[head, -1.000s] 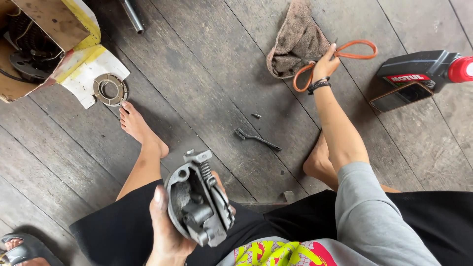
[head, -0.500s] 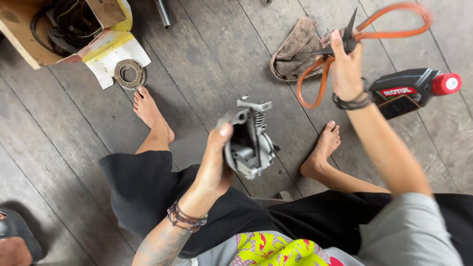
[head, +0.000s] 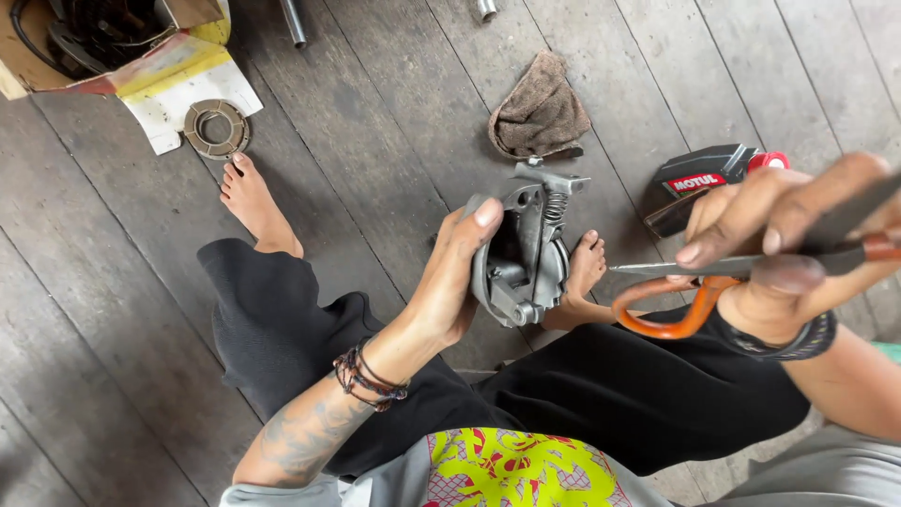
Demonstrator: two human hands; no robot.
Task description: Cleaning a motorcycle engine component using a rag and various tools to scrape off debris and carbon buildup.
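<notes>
My left hand (head: 452,282) grips a grey metal mechanical part (head: 527,253) with a coil spring on its right side, held up over my lap. My right hand (head: 779,239) is raised close to the camera and holds orange-handled scissors (head: 690,300); the blades point left toward the metal part, their tip a short gap from it. A dark wristband sits on my right wrist, bead bracelets on my left. Both bare feet rest on the plank floor.
A brown rag (head: 540,113) lies on the wooden floor ahead. A black bottle with a red cap (head: 713,178) lies at the right. A cardboard box (head: 103,38) of parts and a ring-shaped metal disc (head: 216,129) on paper sit at top left.
My right hand has brought the scissors down from beside the rag to close in front of me, pointing at the metal part. My left hand has shifted the part to the right.
</notes>
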